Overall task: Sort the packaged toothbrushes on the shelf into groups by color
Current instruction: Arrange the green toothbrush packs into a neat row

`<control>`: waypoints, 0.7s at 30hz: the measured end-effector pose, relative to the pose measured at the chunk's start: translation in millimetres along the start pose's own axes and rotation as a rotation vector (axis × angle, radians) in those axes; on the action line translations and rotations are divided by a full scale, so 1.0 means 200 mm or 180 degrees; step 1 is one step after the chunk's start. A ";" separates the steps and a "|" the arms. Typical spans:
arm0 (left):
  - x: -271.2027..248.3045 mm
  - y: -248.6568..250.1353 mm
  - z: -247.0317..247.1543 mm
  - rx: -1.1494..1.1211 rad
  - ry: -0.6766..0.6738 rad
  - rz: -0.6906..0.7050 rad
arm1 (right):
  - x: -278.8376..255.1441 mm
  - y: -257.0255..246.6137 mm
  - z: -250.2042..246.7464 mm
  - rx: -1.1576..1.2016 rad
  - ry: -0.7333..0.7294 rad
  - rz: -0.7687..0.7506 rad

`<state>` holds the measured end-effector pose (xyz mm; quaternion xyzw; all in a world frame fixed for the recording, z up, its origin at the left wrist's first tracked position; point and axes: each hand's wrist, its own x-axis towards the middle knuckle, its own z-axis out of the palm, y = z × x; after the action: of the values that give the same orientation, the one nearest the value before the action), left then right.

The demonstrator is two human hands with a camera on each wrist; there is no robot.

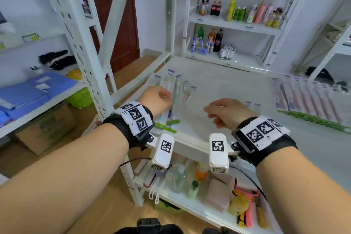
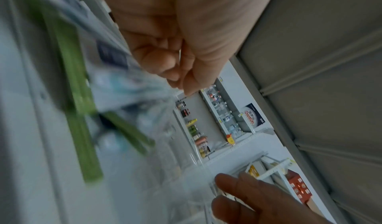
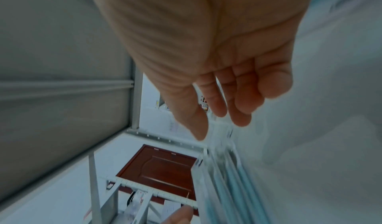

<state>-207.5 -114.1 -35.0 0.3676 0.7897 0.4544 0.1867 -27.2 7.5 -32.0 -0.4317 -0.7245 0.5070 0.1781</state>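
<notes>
On the white shelf board (image 1: 228,85), a fanned bunch of clear packs with blue and pale green toothbrushes (image 1: 177,89) lies at the left. My left hand (image 1: 161,99) is over it, fingers curled and gripping the bunch near its lower end. The left wrist view shows those curled fingers (image 2: 165,64) against the blurred packs (image 2: 124,83). My right hand (image 1: 214,114) hovers over bare board at the middle, fingers relaxed (image 3: 227,100) and holding nothing. The blue packs (image 3: 237,186) show below it. A row of pink toothbrush packs (image 1: 307,99) lies at the right.
Green strips lie by the front edge at the left (image 1: 165,126) and in front of the pink row (image 1: 313,119). A white shelf upright (image 1: 85,43) stands at the left. A lower shelf (image 1: 209,214) holds bottles and pouches. Drink bottles (image 1: 237,13) fill a rack behind.
</notes>
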 end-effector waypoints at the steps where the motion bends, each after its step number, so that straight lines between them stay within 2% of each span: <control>1: 0.02 -0.03 -0.05 0.0045 0.0023 -0.0025 | 0.01 -0.03 0.07 -0.0030 -0.0066 -0.0012; 6: 0.11 -0.14 -0.18 0.0563 -0.0230 -0.0177 | 0.08 -0.15 0.32 -0.0480 -0.0070 0.0003; 10: 0.17 -0.15 -0.19 0.1019 -0.0571 -0.0068 | 0.12 -0.19 0.43 -0.0993 0.0044 0.0130; 15: 0.24 -0.17 -0.19 0.0931 -0.0751 0.0010 | 0.17 -0.20 0.48 -0.1319 0.0104 0.0300; 21: 0.28 -0.18 -0.18 0.1034 -0.0805 0.0148 | 0.19 -0.21 0.50 -0.1263 0.0202 0.0399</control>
<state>-282.6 -105.0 -44.6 0.4651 0.8141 0.2754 0.2121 -136.0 -24.4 -44.0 -0.5183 -0.7759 0.3505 0.0804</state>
